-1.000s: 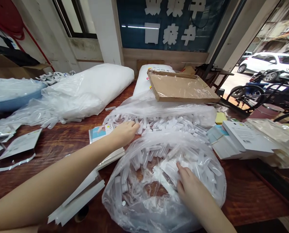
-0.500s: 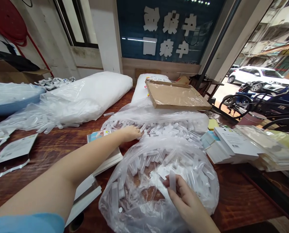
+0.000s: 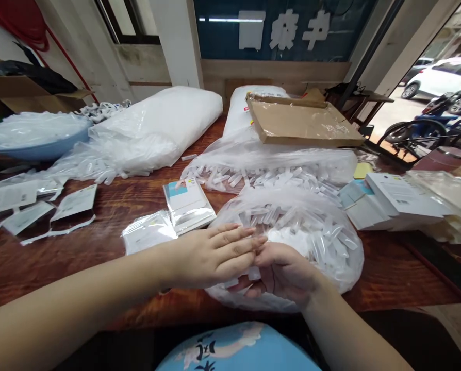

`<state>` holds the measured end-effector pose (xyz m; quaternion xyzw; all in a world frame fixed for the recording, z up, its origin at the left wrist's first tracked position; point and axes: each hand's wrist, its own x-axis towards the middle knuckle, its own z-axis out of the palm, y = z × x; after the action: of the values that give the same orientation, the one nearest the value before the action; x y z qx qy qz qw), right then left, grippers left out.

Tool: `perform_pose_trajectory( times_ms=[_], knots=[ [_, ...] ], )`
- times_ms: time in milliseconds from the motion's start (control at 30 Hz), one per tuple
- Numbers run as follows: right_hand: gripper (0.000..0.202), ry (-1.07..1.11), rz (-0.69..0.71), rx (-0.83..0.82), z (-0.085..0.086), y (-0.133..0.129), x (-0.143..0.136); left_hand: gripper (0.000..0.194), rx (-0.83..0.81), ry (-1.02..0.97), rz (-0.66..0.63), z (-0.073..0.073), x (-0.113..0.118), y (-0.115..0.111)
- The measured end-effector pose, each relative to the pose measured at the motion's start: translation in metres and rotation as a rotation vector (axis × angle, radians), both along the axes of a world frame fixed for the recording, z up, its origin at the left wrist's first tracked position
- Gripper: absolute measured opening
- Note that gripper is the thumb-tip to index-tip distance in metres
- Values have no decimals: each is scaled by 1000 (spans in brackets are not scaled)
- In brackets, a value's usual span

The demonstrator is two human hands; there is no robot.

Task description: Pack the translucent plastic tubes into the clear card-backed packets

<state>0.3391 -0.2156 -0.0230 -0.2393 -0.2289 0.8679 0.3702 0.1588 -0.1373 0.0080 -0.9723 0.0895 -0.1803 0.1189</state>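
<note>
My left hand [image 3: 218, 255] lies with its fingers stretched out across the fingers of my right hand [image 3: 286, 268]. Pressed between the two are small translucent plastic tubes [image 3: 254, 273], whose ends stick out below my left palm. My right fingers curl beneath them; the rest of the tubes and my left thumb are hidden. Both hands are over the near side of an open clear plastic bag [image 3: 341, 275], which holds many more such tubes and some white pieces [image 3: 288, 238]. Behind it another clear bag [image 3: 323, 157] of tubes lies open towards me.
Stacked printed cards [image 3: 190, 203] and clear sleeves [image 3: 149, 232] lie left; more cards [image 3: 400, 198] lie right. A shallow cardboard tray [image 3: 303, 121] rests on the far bag. A large white bag [image 3: 168, 118], a blue basin [image 3: 52, 149] and white-strapped packets [image 3: 73, 202] are farther left.
My left hand has come back from the far bag to meet my right hand. The right hand, which held up one tube, has turned under the left. The view has tilted down.
</note>
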Motion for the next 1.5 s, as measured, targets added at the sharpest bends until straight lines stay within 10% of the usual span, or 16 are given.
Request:
perform_pose_trajectory(
  times_ms=[400, 567, 767, 1233, 1500],
  knots=[
    [23, -71, 204, -117, -37, -12, -45, 56, -403, 153, 156, -33, -30, -39],
    [35, 153, 396, -246, -40, -10, -62, 67, -487, 197, 811, -25, -91, -17],
    [38, 200, 474, -328, -62, -14, -88, 63, -546, 329, 1336, -63, -148, 15],
    [30, -138, 408, -381, -62, -11, -121, 63, -692, 182, 1001, -90, -148, -39],
    [26, -220, 348, -407, -60, -13, -134, 45, -723, -186, 1113, -108, -146, -72]
  ],
)
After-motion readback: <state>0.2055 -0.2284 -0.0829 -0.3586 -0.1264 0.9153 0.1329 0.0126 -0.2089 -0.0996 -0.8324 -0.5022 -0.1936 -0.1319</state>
